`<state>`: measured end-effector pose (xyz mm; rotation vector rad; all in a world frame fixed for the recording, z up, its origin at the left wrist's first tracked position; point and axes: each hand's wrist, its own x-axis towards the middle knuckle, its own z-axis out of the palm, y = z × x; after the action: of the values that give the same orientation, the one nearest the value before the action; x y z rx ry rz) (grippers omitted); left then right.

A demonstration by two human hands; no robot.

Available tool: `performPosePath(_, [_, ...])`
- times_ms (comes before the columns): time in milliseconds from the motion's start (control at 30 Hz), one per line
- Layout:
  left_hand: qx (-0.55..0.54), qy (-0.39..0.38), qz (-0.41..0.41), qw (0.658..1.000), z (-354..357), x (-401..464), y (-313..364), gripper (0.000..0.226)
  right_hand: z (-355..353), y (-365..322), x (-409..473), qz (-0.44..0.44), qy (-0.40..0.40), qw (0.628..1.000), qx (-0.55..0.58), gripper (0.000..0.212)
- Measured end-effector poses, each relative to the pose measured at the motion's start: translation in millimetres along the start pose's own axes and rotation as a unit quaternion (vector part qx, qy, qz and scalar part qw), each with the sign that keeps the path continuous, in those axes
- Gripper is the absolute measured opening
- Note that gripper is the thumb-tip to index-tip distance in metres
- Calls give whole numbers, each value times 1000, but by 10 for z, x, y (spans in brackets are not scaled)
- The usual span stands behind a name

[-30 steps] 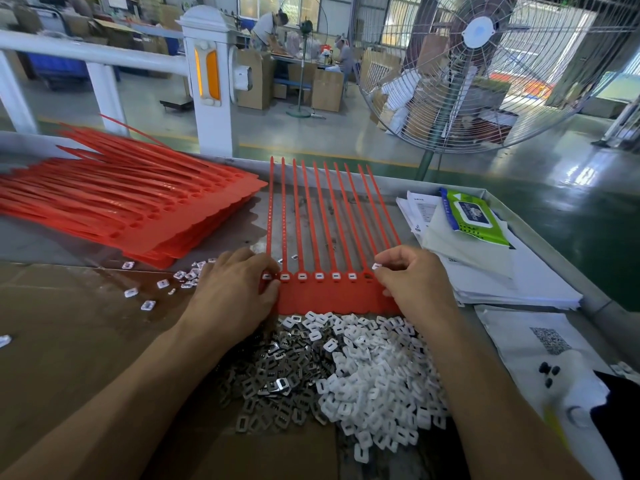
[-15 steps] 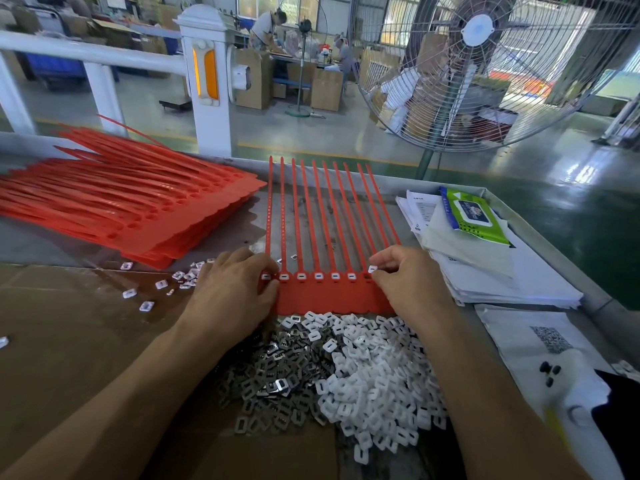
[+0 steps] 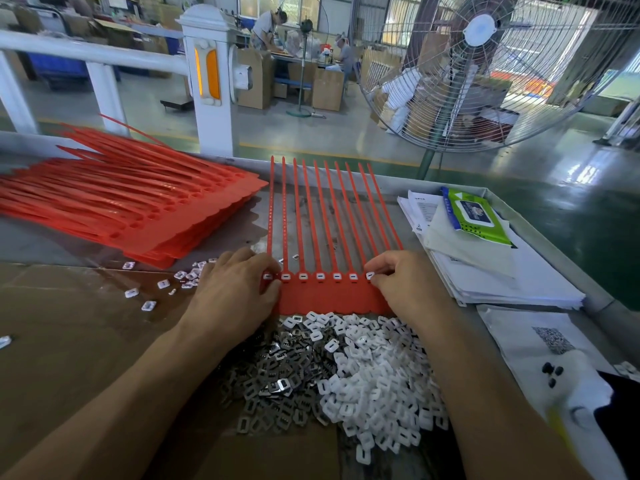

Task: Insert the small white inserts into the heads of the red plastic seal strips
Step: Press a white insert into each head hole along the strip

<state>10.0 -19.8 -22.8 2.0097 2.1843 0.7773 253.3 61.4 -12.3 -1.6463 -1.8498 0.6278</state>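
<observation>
A red sheet of joined seal strips [image 3: 329,299] lies flat in front of me, tails pointing away. Several of its heads carry a white insert [image 3: 320,276]. My left hand [image 3: 235,292] grips the sheet's left end, index finger and thumb curled round the leftmost head. My right hand [image 3: 405,282] pinches a white insert [image 3: 370,275] between thumb and index finger at the rightmost visible head. Whether it is seated I cannot tell. A heap of loose white inserts [image 3: 374,382] lies just below the sheet.
A pile of small metal clips [image 3: 280,372] adjoins the white heap on its left. A stack of red strip sheets [image 3: 138,209] fills the left of the table, with scattered inserts [image 3: 149,305] nearby. Papers and a green wipes pack [image 3: 474,216] lie at right. A large fan [image 3: 485,64] stands behind.
My right hand has brought its white insert down from just above the head row to the level of the heads. My left hand has stayed at the sheet's left end.
</observation>
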Motion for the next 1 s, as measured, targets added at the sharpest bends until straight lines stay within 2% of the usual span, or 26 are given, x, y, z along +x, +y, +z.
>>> performPosePath(267, [3,4,2,1000,8,10,2,24,-19,-45,-43,0,-4,1000,-11,27])
performPosePath(467, [5,5,3,1000,8,9,5,25,-64,-65,-101,-18,41,998,-50,24])
performPosePath(700, [6,3,2,1000,0,8,6,25,-76,-131,-167,-30,17,996,-84,28])
performPosePath(867, [7,0,-1,1000,2,2,10,26,-81,-192,-225,-45,-18,988,-148,32])
performPosePath(1000, [8,2,-1,1000,-1,-3,24,25,-99,-271,-275,-73,-28,967,-243,25])
